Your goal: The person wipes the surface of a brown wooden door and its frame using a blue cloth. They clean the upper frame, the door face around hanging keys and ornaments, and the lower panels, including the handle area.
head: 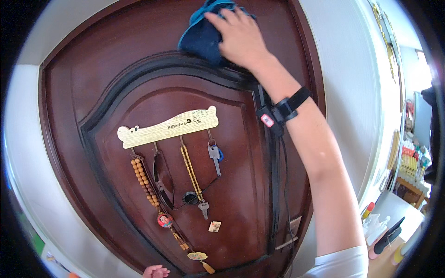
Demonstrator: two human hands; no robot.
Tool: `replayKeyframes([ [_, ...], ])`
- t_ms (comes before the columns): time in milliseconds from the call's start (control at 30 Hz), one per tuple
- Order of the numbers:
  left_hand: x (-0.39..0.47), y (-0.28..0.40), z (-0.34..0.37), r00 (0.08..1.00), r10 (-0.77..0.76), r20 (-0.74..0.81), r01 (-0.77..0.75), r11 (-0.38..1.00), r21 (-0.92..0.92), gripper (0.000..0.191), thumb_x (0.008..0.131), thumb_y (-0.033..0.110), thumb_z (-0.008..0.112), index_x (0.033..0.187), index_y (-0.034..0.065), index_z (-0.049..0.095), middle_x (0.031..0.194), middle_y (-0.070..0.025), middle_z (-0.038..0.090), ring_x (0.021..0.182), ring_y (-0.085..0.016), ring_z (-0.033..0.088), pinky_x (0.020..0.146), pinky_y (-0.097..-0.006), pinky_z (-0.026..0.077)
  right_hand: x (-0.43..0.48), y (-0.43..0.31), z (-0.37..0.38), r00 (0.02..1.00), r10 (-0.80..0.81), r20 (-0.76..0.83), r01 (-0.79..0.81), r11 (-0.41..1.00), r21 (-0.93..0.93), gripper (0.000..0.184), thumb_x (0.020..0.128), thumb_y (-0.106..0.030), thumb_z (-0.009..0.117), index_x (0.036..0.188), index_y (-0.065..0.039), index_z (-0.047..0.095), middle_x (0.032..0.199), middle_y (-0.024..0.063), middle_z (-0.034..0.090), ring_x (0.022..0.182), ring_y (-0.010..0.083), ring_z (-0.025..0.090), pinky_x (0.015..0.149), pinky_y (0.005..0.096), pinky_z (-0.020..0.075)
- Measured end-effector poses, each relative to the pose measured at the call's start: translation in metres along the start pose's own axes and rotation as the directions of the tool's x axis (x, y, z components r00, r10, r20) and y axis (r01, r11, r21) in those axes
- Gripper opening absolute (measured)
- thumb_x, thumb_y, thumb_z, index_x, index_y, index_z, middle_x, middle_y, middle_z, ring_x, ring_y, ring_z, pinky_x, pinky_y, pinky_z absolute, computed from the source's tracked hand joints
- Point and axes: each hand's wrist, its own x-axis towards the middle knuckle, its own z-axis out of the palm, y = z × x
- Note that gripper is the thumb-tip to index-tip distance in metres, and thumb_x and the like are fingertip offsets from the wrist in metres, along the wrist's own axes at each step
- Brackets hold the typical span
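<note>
High on a dark red-brown panelled door [250, 222], my right hand [240, 36] is pressing a dark blue cloth [200, 38] with lighter blue edging. The cloth is bunched under my fingers, above the arched moulding [160, 64]. Only the fingers of my left hand [156, 271] show at the bottom edge, loosely spread, with nothing seen in them. Between the hands hangs a pale wooden hook rack [167, 127] bearing writing. From its hooks hang wooden prayer beads [140, 175], sunglasses [163, 186], a gold-coloured chain [190, 166] with a key [204, 209], and another key [214, 156].
A black strap with a device [286, 108] is on my right wrist, and a dark cable [285, 173] runs down from there. A small card [215, 226] is on the door. Light-coloured wall [342, 87] flanks the frame; at right stands a cluttered table [410, 182].
</note>
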Motion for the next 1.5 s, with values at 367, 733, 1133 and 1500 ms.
replayKeyframes([
  [367, 0.004, -0.014, -0.022, 0.997, -0.03, 0.071, 0.032, 0.999, -0.02, 0.031, 0.104, 0.023, 0.061, 0.121, -0.0019, 0.064, 0.102, -0.0127, 0.072, 0.091, -0.021, 0.072, 0.081, -0.0325, 0.059, -0.04, 0.05, 0.001, 0.854, 0.468, 0.226, -0.417, 0.877, -0.238, 0.06, 0.092, -0.021, 0.051, 0.15, -0.007, 0.045, 0.157, 0.0186, 0.038, 0.145, 0.048, 0.031, 0.117, 0.0604, 0.027],
  [733, 0.034, -0.003, -0.056, 0.946, -0.033, 0.323, 0.061, 0.995, -0.078, 0.022, 0.103, 0.011, 0.059, 0.12, -0.0025, 0.064, 0.101, -0.011, 0.073, 0.095, -0.019, 0.07, 0.087, -0.0311, 0.056, 0.059, -0.193, -0.01, 0.99, -0.136, -0.033, 0.14, 0.959, 0.245, 0.056, 0.078, -0.016, 0.063, 0.134, -0.015, 0.061, 0.13, 0.0141, 0.058, 0.13, 0.0416, 0.049, 0.106, 0.055, 0.0402],
  [1133, -0.016, -0.052, -0.204, 0.98, -0.146, 0.136, 0.17, 0.969, -0.179, 0.025, 0.102, 0.016, 0.063, 0.121, -0.0013, 0.064, 0.104, -0.0088, 0.072, 0.097, -0.017, 0.069, 0.088, -0.0305, 0.055, 0.06, -0.181, 0.035, 0.847, 0.504, 0.168, -0.447, 0.847, -0.288, 0.063, 0.087, -0.024, 0.057, 0.149, -0.016, 0.05, 0.156, 0.0124, 0.04, 0.144, 0.0459, 0.031, 0.112, 0.0633, 0.0313],
  [1500, 0.026, -0.034, -0.186, 0.959, -0.092, 0.267, 0.152, 0.965, -0.214, 0.018, 0.101, 0.004, 0.059, 0.116, -0.0029, 0.065, 0.105, -0.0127, 0.073, 0.1, -0.019, 0.07, 0.092, -0.032, 0.055, 0.132, -0.5, -0.009, 0.97, -0.232, 0.065, 0.209, 0.945, 0.25, 0.049, 0.094, -0.028, 0.049, 0.14, -0.017, 0.061, 0.14, 0.01, 0.057, 0.141, 0.0395, 0.038, 0.114, 0.0616, 0.025],
])
